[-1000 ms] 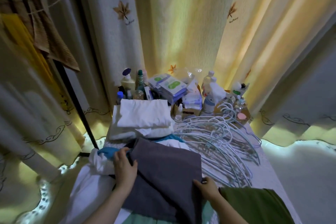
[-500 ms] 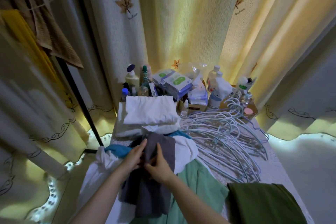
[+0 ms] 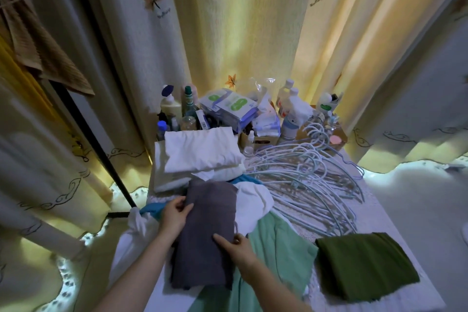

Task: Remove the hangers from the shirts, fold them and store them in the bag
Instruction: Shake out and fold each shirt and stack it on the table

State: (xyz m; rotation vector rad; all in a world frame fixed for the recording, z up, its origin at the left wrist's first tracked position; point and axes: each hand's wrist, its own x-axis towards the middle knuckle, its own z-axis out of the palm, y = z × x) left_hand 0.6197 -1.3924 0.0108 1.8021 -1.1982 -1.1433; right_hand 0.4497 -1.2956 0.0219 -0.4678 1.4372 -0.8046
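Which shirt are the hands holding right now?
The grey shirt, held by left hand and right hand; the dark green shirt and white stack lie untouched.

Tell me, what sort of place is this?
Most likely a room in a home, used here for sorting laundry. Leaf-print curtains hang behind, a table holds toiletry bottles and a heap of white hangers, and a grey shirt is being folded.
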